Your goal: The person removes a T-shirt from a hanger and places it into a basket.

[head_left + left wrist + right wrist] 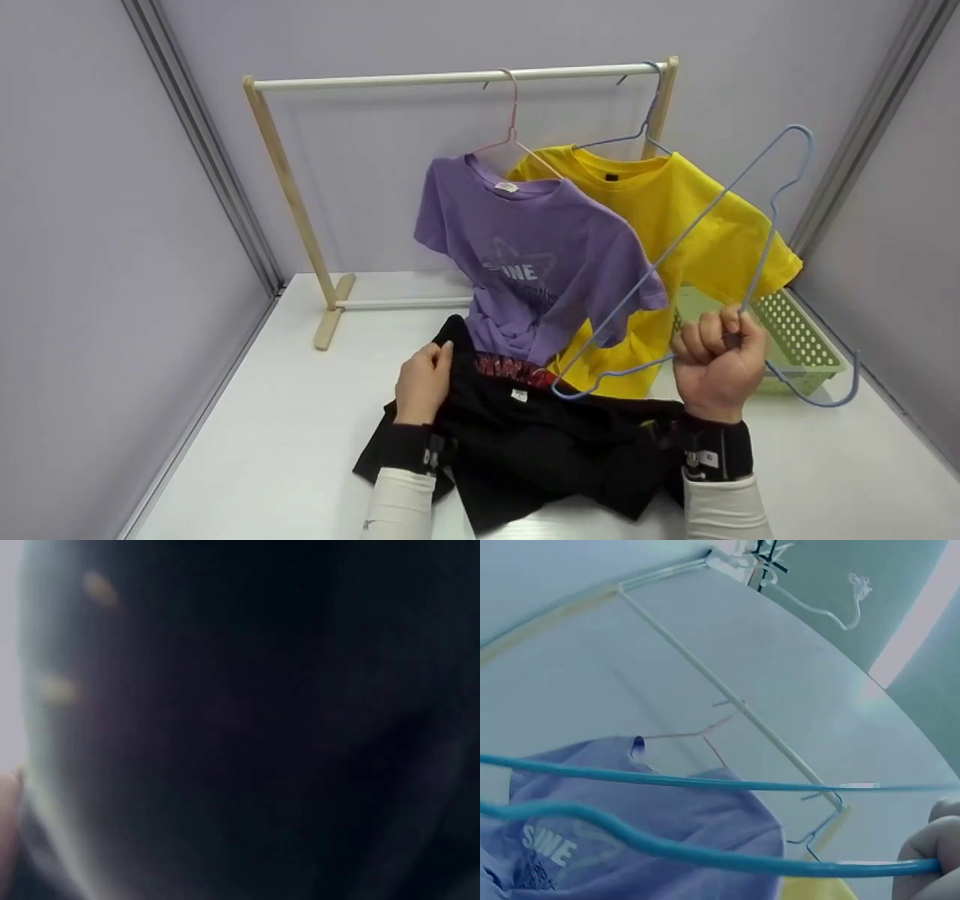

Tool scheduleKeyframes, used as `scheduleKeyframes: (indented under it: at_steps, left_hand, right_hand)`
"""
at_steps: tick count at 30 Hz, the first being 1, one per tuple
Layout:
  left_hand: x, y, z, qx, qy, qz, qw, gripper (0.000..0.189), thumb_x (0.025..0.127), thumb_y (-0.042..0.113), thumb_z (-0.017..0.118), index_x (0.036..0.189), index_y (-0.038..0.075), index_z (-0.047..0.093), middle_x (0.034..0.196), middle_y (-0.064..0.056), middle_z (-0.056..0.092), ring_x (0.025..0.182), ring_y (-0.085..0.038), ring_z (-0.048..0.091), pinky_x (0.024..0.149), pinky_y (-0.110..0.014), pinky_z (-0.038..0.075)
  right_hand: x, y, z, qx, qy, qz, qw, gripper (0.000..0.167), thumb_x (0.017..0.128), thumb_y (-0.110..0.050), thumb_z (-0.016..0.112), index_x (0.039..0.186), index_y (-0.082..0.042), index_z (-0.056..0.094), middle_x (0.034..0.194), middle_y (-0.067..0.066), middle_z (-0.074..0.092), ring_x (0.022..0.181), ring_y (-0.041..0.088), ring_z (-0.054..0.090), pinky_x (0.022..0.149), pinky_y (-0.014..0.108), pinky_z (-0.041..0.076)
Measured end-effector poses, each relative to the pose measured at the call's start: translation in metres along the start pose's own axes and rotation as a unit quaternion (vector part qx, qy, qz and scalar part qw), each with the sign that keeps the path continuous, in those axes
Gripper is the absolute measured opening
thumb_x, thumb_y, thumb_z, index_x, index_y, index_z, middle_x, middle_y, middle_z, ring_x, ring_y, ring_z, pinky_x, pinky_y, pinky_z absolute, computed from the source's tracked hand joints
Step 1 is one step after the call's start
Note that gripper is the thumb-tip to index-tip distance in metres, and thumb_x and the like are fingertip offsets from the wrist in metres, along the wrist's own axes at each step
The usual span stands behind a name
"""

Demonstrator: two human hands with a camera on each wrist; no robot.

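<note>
The right hand's (pixel 718 361) fingers are curled round a thin blue wire hanger (pixel 652 274) at right, probably light and springy. The left hand (pixel 422 382) pinches a black cloth T-shirt (pixel 540 431), near centre, likely limp, best held beside its neckline.

A rack with wooden posts (pixel 291 187) and a white rail (pixel 375 80) stands on the white tabletop (pixel 262 420). From the rail, right of its middle, a purple T-shirt (pixel 517 240) with lettering and a star hangs on a pink hanger (pixel 514 124), partly covering a yellow T-shirt (pixel 664 199) on a hanger of dark blue wire (pixel 646 124) near the right post. A green basket (pixel 799 330) with holed sides sits partly behind the yellow one. Pale walls (pixel 90 262) enclose everything; overhead run a bright light strip (pixel 922 615) and a white cable (pixel 819 612).
</note>
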State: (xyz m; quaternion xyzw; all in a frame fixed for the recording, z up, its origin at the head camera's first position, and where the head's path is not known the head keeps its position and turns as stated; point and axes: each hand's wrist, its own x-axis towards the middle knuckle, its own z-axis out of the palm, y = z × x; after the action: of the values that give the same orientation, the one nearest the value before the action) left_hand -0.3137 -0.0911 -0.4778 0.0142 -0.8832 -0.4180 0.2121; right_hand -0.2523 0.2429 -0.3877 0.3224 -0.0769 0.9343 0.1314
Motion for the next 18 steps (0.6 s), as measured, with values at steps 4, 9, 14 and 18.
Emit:
scheduleKeyframes:
  at_steps: [4, 9, 14, 18]
  left_hand:
    - [-0.008, 0.025, 0.003, -0.043, 0.064, 0.084, 0.9934, 0.019, 0.103, 0.021, 0.062, 0.088, 0.008, 0.062, 0.082, -0.008, 0.060, 0.079, -0.025, 0.058, 0.074, -0.040, 0.047]
    - [-0.029, 0.067, 0.013, -0.158, 0.039, 0.272, 0.9483, 0.009, 0.100, 0.012, 0.064, 0.099, 0.004, 0.069, 0.091, -0.008, 0.068, 0.080, -0.018, 0.062, 0.074, -0.030, 0.054]
    - [-0.051, 0.091, 0.022, -0.155, -0.091, 0.366, 0.9131, 0.020, 0.103, 0.018, 0.063, 0.115, 0.005, 0.071, 0.103, -0.006, 0.074, 0.088, -0.012, 0.067, 0.079, -0.026, 0.057]
    - [-0.057, 0.093, 0.028, -0.105, -0.099, 0.385, 0.9114, 0.016, 0.103, 0.026, 0.064, 0.100, 0.011, 0.069, 0.084, 0.001, 0.068, 0.075, -0.008, 0.060, 0.072, -0.022, 0.051]
  right_hand:
    - [-0.005, 0.016, 0.004, -0.026, 0.008, -0.031, 0.9991, 0.034, 0.109, -0.016, 0.023, 0.078, -0.007, 0.031, 0.059, -0.002, 0.015, 0.047, 0.010, 0.009, 0.048, 0.022, 0.006]
    - [-0.014, 0.042, 0.008, -0.084, 0.028, -0.071, 0.9935, 0.037, 0.112, -0.017, 0.014, 0.078, -0.009, 0.026, 0.061, -0.001, 0.013, 0.048, 0.010, 0.008, 0.049, 0.022, 0.005]
    - [-0.023, 0.064, 0.013, -0.095, 0.012, -0.072, 0.9928, 0.035, 0.113, -0.018, 0.013, 0.080, -0.010, 0.019, 0.062, 0.000, 0.013, 0.049, 0.011, 0.008, 0.049, 0.024, 0.006]
    - [-0.028, 0.071, 0.017, -0.078, -0.008, -0.051, 0.9956, 0.035, 0.114, -0.019, 0.011, 0.080, -0.010, 0.018, 0.061, 0.000, 0.013, 0.049, 0.012, 0.009, 0.048, 0.023, 0.007]
